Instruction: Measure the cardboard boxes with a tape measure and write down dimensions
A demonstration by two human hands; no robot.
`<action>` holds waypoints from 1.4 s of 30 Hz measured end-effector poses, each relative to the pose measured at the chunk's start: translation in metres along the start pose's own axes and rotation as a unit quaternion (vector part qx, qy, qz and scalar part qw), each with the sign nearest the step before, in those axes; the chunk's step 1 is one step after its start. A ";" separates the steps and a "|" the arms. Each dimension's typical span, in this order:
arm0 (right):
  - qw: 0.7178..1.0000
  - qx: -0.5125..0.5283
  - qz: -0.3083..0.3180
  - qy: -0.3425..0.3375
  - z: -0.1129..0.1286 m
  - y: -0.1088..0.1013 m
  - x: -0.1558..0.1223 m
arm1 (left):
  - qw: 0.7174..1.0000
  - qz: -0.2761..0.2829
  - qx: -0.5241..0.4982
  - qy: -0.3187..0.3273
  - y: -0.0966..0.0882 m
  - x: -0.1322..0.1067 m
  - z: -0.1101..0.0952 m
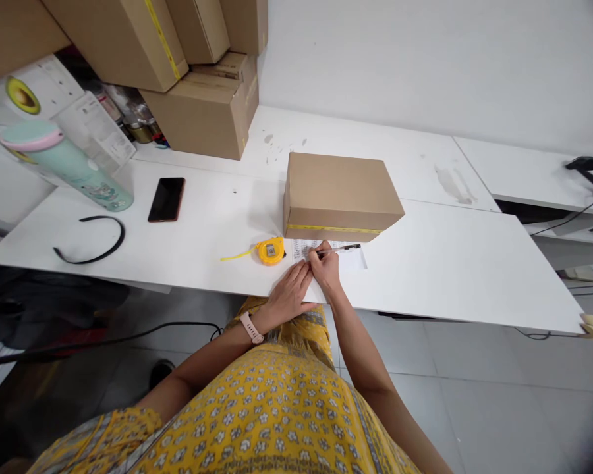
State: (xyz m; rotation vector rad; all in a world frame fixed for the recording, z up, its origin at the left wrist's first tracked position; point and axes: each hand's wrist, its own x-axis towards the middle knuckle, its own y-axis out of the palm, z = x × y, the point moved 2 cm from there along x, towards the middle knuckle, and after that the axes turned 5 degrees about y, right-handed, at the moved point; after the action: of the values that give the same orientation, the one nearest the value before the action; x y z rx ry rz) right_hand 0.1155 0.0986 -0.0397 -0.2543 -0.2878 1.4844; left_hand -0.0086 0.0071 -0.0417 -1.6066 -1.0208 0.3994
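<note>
My right hand (pixel 326 268) is closed around a pen (pixel 344 248), its tip end down at a sheet of paper (pixel 354 260) that carries written lines. Beside it, my left hand (pixel 292 289) lies flat with fingers stretched, at the paper's lower left and against the table edge. Just left of the paper sits a yellow tape measure (pixel 271 251) with a short length of blade pulled out. Directly behind the paper stands a closed cardboard box (pixel 340 191) with a yellow strip along its front side. Part of the paper is hidden by my hands.
On the white table (pixel 454 263) at left are a phone (pixel 167 199), a black headband (pixel 116 245) and a mint-green bottle (pixel 79 168). More cardboard boxes (pixel 202 112) are stacked at the back left. A black device (pixel 587 164) with a cable is at far right.
</note>
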 end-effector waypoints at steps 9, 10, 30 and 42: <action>1.000 0.006 -0.012 0.004 0.002 -0.001 0.000 | 1.000 0.000 0.008 0.000 0.001 0.000 0.001; 1.000 0.004 -0.016 0.005 0.002 -0.001 0.000 | 1.000 -0.001 0.012 0.001 0.001 0.000 0.001; 1.000 -0.011 -0.014 -0.002 0.001 -0.001 0.000 | 1.000 -0.015 0.010 0.009 0.007 -0.001 0.003; 1.000 0.005 -0.013 0.002 0.000 -0.001 0.000 | 1.000 -0.006 0.012 0.006 0.004 0.000 0.001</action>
State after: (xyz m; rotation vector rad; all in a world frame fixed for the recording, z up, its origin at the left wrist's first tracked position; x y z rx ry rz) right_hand 0.1166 0.0988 -0.0390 -0.2436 -0.2793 1.4599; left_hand -0.0082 0.0077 -0.0453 -1.5790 -1.0125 0.3922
